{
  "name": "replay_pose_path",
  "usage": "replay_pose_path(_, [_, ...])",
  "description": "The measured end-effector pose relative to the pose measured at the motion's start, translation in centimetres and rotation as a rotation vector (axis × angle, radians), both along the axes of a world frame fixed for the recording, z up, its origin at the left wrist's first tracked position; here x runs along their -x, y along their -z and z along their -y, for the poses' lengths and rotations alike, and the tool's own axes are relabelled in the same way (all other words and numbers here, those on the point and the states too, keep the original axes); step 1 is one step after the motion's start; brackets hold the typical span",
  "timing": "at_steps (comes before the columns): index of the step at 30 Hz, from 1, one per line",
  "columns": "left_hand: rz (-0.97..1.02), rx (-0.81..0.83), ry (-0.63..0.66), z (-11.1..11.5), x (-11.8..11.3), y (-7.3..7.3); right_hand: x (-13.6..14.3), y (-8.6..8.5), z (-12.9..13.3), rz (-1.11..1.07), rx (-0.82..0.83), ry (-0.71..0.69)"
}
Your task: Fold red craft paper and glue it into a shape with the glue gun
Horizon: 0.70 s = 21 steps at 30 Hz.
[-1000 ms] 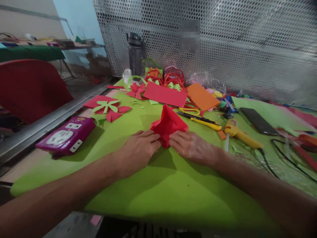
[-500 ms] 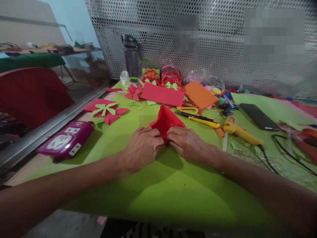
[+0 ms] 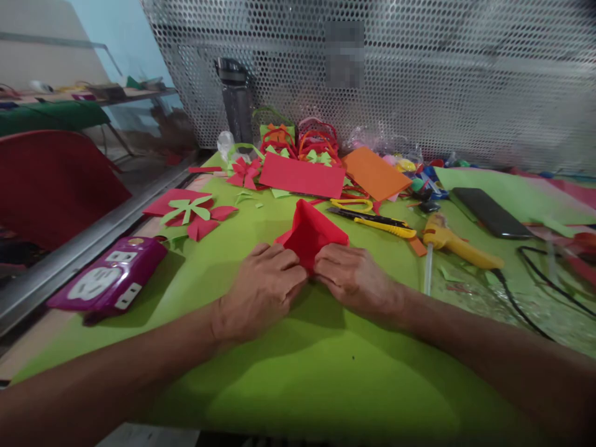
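Note:
A folded red paper piece point(image 3: 311, 226), open at the top like a small box or bag with a peaked far side, stands on the green sheet point(image 3: 298, 372) that covers the table. My left hand point(image 3: 266, 284) grips its near left edge, fingers curled. On the near right edge, the fingers of my right hand point(image 3: 356, 277) pinch the paper close to the left ones. The fingertips of both hands are partly hidden. Just beyond the red paper lie yellow-handled scissors point(image 3: 352, 204) and a black and yellow utility knife point(image 3: 385, 228).
To the right are a yellow glue gun point(image 3: 459, 245) with a black cord and a dark phone point(image 3: 491, 212). A purple power strip point(image 3: 109, 277) sits at left. Cut paper flowers point(image 3: 186, 210), a red card point(image 3: 302, 176), an orange card point(image 3: 376, 174) and a bottle point(image 3: 236, 102) are farther back.
Both hands keep hold of the red paper, whose opening looks slightly wider. The camera view has shifted a little, moving the power strip left and down in the picture.

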State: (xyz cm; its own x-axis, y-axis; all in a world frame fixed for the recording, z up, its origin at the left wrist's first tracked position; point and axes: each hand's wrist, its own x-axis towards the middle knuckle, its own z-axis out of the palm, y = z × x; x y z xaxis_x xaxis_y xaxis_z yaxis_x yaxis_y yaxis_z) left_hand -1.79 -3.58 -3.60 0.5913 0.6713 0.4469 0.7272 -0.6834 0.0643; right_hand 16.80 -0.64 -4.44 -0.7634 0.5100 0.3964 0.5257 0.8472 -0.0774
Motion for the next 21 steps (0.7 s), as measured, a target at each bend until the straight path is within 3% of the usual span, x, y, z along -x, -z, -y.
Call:
replay_pose_path(4, [0.043, 0.183, -0.045, 0.0, -0.1, 0.1, 0.2, -0.7, 0.5, -0.021, 0.301, 0.164])
replay_pose_path(7, [0.062, 0.266, -0.091, -0.1, -0.3, -0.1, 0.4, -1.2, 0.8, -0.048, 0.436, 0.240])
replay_pose_path(11, [0.026, 0.272, -0.135, -0.1, -0.6, -0.2, 0.7, -1.5, 0.9, -0.031, 0.473, 0.290])
replay_pose_path(21, [-0.216, 0.019, -0.153, 3.4, 0.3, -1.2, 1.4, -2.2, 1.2, 0.072, 0.450, 0.379])
